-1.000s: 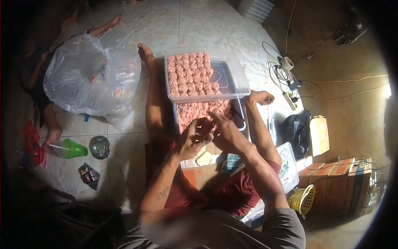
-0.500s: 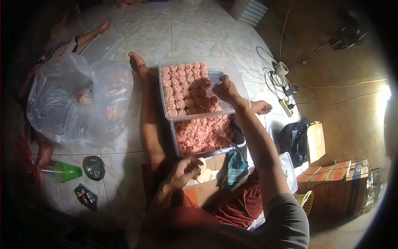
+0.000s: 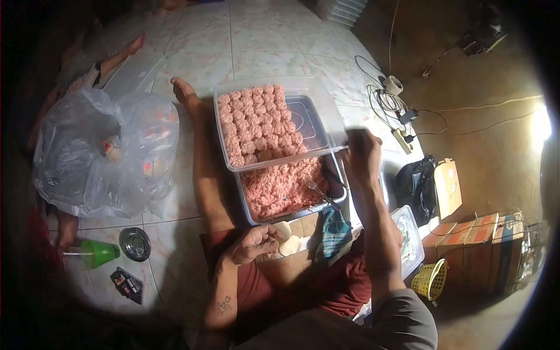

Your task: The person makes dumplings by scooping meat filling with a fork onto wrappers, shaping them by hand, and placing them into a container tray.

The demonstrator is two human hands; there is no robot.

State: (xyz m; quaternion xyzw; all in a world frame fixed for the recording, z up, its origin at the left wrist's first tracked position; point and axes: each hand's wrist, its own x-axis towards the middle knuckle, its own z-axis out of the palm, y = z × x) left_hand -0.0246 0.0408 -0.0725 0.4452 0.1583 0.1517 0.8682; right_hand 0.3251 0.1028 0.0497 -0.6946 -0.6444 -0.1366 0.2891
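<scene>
My left hand (image 3: 255, 245) is closed, its fingers pinching a pale, thin round disc (image 3: 283, 230), like a dough wrapper. Close by, more pale discs (image 3: 290, 245) rest on a cardboard box. My right hand (image 3: 363, 149) is beside the right corner of a clear plastic tray (image 3: 332, 114); it is dark and its fingers are hidden. Rows of pink minced balls (image 3: 255, 119) fill the tray's left part. Below it, a tub (image 3: 251, 217) holds loose pink mince (image 3: 280, 189), with a fork (image 3: 318, 191) lying in it.
A large clear plastic bag (image 3: 87, 169) stands left, near another person's limbs. A green cup (image 3: 99, 254) and a metal dish (image 3: 135, 244) are on the tiles. Right are a power strip (image 3: 402, 140), a black bag (image 3: 417, 189), a yellow basket (image 3: 430, 280) and cardboard boxes (image 3: 472, 251).
My right hand has moved from above the tray to beside its right corner. My left hand stays near the discs, still pinching one. The view has shifted slightly.
</scene>
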